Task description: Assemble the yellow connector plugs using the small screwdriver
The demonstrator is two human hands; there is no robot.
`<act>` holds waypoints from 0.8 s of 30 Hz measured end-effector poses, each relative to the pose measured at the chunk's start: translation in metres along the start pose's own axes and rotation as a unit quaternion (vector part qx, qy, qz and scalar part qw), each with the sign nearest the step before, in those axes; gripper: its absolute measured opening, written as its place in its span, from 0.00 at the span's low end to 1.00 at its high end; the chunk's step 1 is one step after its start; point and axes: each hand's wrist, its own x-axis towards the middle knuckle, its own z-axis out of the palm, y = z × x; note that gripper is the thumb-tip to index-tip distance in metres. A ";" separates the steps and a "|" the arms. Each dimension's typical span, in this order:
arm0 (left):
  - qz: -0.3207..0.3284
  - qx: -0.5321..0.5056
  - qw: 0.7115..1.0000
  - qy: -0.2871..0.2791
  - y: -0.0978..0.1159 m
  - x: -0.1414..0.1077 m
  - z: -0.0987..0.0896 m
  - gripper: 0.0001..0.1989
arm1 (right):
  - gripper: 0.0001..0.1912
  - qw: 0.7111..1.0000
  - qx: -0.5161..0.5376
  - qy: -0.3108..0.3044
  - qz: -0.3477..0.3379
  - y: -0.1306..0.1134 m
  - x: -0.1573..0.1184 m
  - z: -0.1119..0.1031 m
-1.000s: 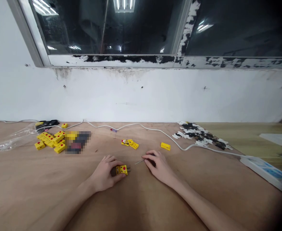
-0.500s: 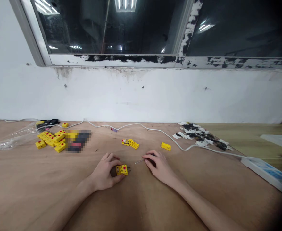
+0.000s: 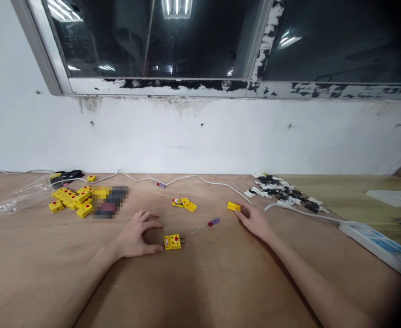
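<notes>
My left hand (image 3: 139,234) rests on the wooden table with its fingers apart and nothing in them. Just beyond its fingertips lies a yellow two-pin plug (image 3: 172,242), its inside showing a red dot and its metal pins pointing right. My right hand (image 3: 255,220) reaches further out, with thumb and fingers at the right end of a yellow plug cover (image 3: 233,206) lying on the table. Between the hands lies a small screwdriver (image 3: 214,222) with a purple and red handle, its shaft pointing left. Beyond it are yellow opened plug parts (image 3: 184,204).
Several yellow plugs (image 3: 71,199) are heaped at the left, beside a pixelated patch and a clear plastic bag (image 3: 19,196). A second screwdriver (image 3: 161,185) lies further back. A white cable (image 3: 200,176) runs to a power strip (image 3: 374,246). Black and white pieces (image 3: 282,191) lie back right.
My right hand has let go of the screwdriver and moved right and away to the yellow plug cover. My left hand has opened and drawn back left from the plug.
</notes>
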 end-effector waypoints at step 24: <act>0.067 -0.068 0.995 -0.007 0.030 0.000 0.014 0.14 | 0.31 0.975 0.081 -0.164 -0.125 -0.028 -0.021 -0.037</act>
